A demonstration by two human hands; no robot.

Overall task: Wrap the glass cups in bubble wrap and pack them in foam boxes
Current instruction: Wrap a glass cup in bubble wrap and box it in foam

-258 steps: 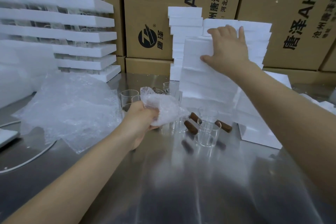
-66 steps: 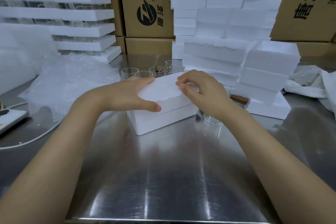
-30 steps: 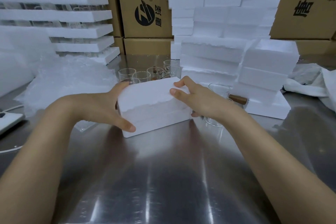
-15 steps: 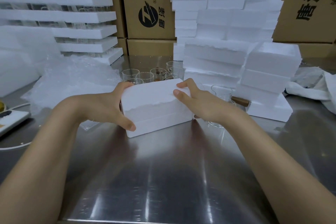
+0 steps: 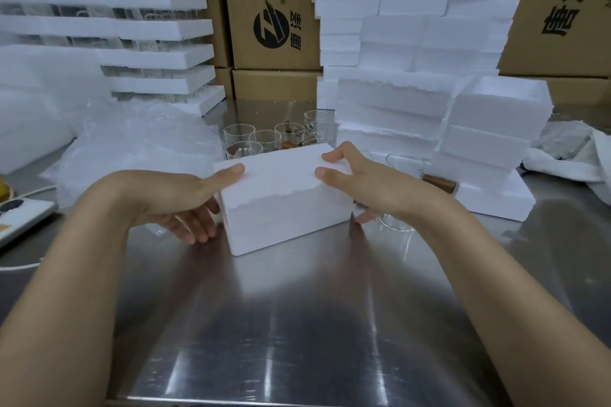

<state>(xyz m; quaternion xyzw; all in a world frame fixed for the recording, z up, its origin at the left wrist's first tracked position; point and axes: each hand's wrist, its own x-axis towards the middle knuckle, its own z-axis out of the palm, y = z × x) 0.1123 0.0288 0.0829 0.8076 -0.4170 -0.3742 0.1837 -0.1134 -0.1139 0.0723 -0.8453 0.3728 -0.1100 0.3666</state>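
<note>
Left hand (image 5: 178,205) grips the left end of the closed white rectangular foam box (image 5: 284,205), thumb on top, fingers half curled down the end wall. Right hand (image 5: 373,188) grips the opposite end likewise. Contents are hidden. The box sits between the hands on the steel table (image 5: 297,324), lid up, its long axis running hand to hand with the right end angled slightly away. Clear glass cups (image 5: 264,139) stand just beyond.
</note>
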